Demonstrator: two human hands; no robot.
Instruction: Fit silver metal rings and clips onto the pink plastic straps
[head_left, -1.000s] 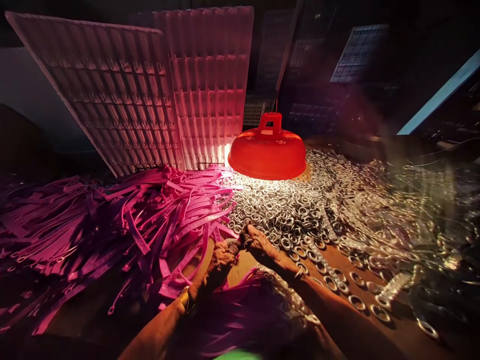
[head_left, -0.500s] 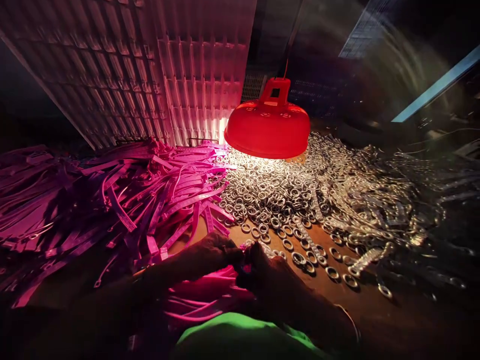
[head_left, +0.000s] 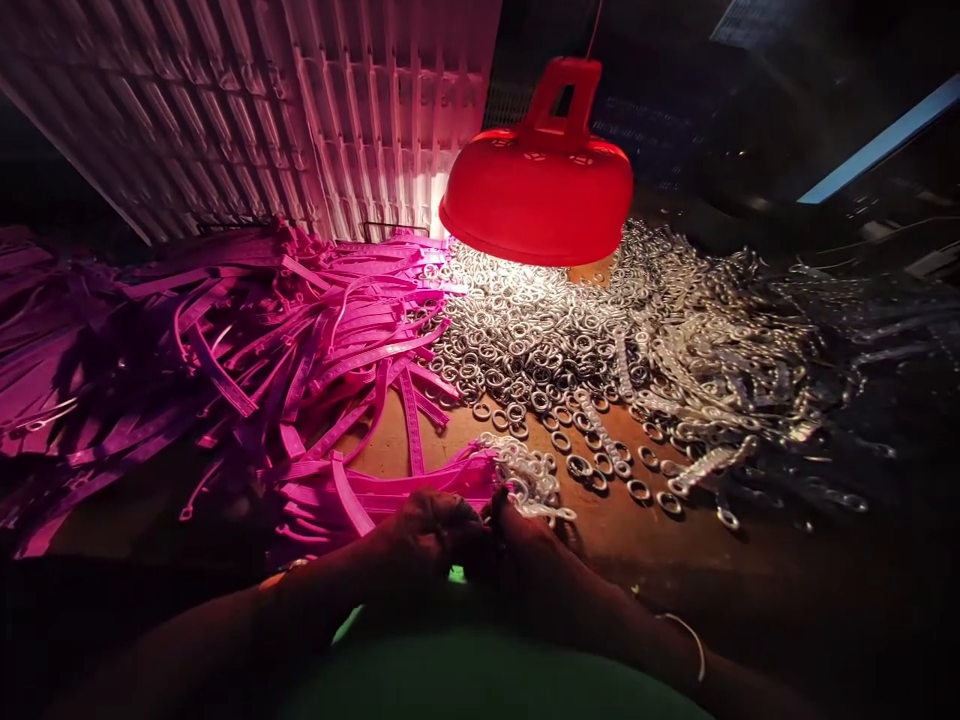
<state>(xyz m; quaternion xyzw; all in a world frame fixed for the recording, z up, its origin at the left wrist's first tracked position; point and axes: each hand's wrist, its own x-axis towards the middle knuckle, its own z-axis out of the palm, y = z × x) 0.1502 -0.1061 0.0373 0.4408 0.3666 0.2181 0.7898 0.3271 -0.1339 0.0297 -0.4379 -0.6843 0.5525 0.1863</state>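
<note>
Dim scene. Only the red lamp (head_left: 536, 195) at twelve o'clock gives light, glaring on metal beneath it. Edges blur and bend; six o'clock lies in shadow.

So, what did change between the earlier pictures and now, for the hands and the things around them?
Both hands drew back from the edge of the metal rings toward the body; left hand and right hand now meet low, beside a bundle of pink straps. What they hold is too dark to tell. The view also tilted down. The red lamp, strap heap and rings stayed put.
</note>
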